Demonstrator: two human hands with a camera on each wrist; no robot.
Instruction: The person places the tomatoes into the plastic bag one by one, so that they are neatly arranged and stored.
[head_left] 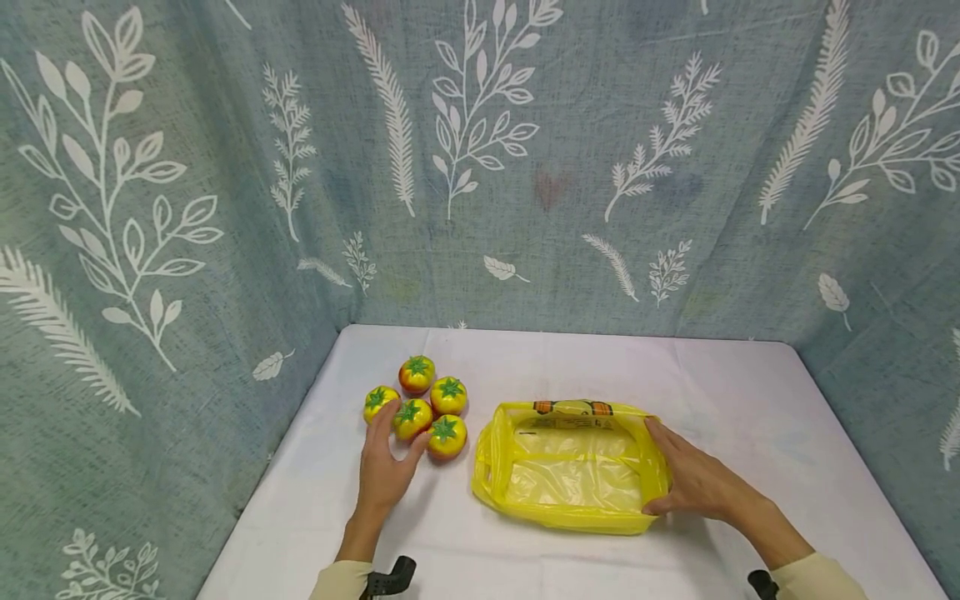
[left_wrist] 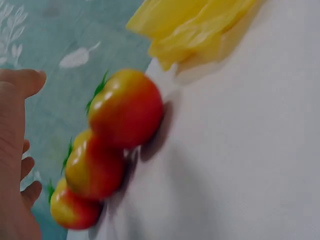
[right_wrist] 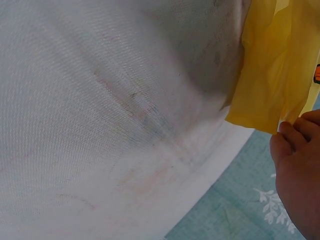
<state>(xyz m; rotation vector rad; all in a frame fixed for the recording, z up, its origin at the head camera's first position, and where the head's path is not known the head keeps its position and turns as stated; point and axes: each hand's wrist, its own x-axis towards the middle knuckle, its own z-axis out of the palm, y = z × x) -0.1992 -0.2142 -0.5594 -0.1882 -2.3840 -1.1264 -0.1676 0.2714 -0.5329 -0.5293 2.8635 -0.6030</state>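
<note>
Several yellow-and-red toy tomatoes (head_left: 448,396) with green leafy tops sit in a cluster left of centre on the table. My left hand (head_left: 386,471) hovers by the near tomatoes, thumb and fingers spread apart, holding nothing. In the left wrist view, three tomatoes (left_wrist: 127,110) stand in a row beside the hand (left_wrist: 15,155). A yellow plastic bag (head_left: 570,521) lies to their right, mouth spread wide and facing up, its inside visible. My right hand (head_left: 701,479) holds the bag's right end by the rim. In the right wrist view, fingertips curl at the bag's edge (right_wrist: 265,95).
A white cloth covers the table (head_left: 562,367). Blue-green curtains (head_left: 555,250) with white leaf prints hang behind it and along both sides. Dark straps (head_left: 390,577) sit at both wrists, by the pale sleeves.
</note>
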